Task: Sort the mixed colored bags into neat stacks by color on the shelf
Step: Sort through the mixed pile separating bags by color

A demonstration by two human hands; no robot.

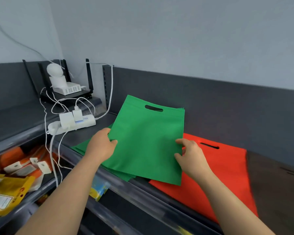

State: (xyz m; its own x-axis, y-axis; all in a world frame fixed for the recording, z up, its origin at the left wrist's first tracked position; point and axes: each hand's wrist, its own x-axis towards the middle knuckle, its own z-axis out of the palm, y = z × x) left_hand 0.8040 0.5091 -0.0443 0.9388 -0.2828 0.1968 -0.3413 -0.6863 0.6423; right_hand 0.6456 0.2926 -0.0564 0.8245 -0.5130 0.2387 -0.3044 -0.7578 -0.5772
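Both arms bare, reaching forward from bottom of frame, converging on green bag (146, 138).
- Left forearm (66, 192): comes in from lower left, wrist straight.
- Left hand (102, 146): at bag's left edge, back of hand up, thumb on top of fabric, fingers curled round edge. Grips it.
- Right forearm (227, 200): comes in from lower right.
- Right hand (192, 156): at bag's right edge, index and thumb apart, loosely bent, tips on fabric. Pinch or mere touch: can't tell.
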